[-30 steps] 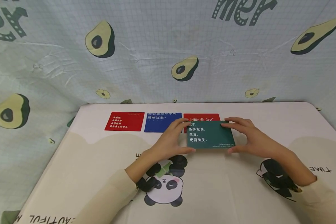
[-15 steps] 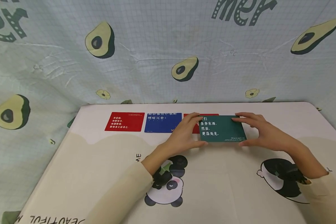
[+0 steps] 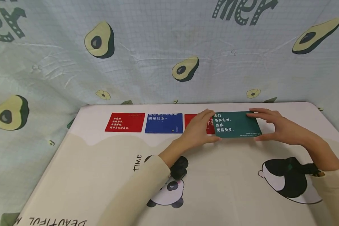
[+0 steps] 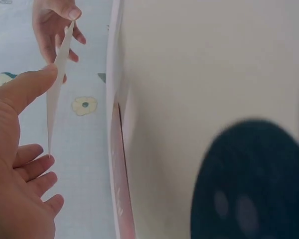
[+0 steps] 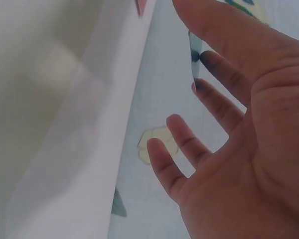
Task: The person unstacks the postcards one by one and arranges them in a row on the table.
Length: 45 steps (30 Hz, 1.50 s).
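A green card (image 3: 238, 124) with white characters is held by its two short ends, one in each hand. My left hand (image 3: 196, 131) pinches its left end between thumb and fingers, and my right hand (image 3: 288, 128) does the same at the right end. In the left wrist view the card (image 4: 56, 99) shows nearly edge-on, raised off the table. Behind my left hand lies a red card (image 3: 189, 121), partly hidden by that hand. From the right wrist view only a sliver of the green card (image 5: 195, 64) shows beyond the thumb.
Left of the partly hidden card, a blue card (image 3: 164, 124) and another red card (image 3: 125, 122) lie in a row along the table's back. The table (image 3: 228, 194) carries a panda-print cover. An avocado-print cloth (image 3: 147, 78) hangs behind it.
Both hands have carried the green card to the right and slightly toward the back of the table. More of the red card's left part shows now. The other cards have stayed put.
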Available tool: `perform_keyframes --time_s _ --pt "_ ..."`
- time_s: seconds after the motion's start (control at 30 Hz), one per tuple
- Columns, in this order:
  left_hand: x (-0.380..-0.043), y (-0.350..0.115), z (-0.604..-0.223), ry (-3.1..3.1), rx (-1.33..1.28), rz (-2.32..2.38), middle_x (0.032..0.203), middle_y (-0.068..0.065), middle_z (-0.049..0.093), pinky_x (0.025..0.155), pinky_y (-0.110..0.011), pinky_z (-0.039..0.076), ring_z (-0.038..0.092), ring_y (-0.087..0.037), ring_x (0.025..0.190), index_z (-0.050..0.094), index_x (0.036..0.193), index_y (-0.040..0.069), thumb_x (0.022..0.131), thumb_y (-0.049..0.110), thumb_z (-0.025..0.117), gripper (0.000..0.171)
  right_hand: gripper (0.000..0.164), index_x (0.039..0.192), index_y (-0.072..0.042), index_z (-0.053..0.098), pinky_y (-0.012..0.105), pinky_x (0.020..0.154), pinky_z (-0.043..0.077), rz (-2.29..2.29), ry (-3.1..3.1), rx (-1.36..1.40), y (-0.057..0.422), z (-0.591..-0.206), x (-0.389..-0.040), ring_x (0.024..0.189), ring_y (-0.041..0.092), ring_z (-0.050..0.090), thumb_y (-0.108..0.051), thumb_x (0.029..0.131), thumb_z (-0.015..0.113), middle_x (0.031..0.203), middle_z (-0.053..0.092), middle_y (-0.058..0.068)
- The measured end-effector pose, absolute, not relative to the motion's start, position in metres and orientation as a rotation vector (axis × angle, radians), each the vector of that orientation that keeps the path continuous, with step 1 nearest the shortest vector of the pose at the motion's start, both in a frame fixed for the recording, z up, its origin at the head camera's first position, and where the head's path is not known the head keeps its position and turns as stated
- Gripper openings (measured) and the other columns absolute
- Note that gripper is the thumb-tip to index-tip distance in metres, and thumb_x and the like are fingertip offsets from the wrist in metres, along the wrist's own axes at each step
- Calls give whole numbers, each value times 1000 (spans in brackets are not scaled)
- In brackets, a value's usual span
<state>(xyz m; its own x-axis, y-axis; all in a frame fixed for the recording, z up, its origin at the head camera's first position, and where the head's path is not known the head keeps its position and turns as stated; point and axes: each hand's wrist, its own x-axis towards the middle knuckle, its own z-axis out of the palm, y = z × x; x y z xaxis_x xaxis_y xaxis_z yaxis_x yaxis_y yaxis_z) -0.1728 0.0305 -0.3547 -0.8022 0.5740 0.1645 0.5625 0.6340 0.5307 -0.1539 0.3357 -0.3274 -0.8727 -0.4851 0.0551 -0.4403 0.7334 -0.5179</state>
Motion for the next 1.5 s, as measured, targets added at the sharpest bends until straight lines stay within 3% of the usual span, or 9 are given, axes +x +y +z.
perform_keyframes --time_s 0.37,0.93,1.5 --pt "-186 61 -360 2907 968 739 147 -2 41 115 -30 14 25 -18 141 39 144 13 75 49 75 85 82 141 -13 46 74 84 35 -835 2781 -769 361 -332 -169 133 37 26 -15 70 86 150 31 15" --pt "-199 90 -374 2917 837 568 148 5 38 116 -38 11 21 -14 142 35 146 20 75 53 73 88 76 138 -4 49 72 84 34 -831 2778 -633 380 -346 -181 133 42 25 -7 70 84 152 26 17" --pt "-213 100 -376 2897 764 383 152 8 32 116 -42 5 18 -11 142 28 151 24 76 58 70 92 75 140 -4 45 77 92 24 -793 2698 -576 381 -355 -192 135 49 19 -13 75 81 153 24 22"
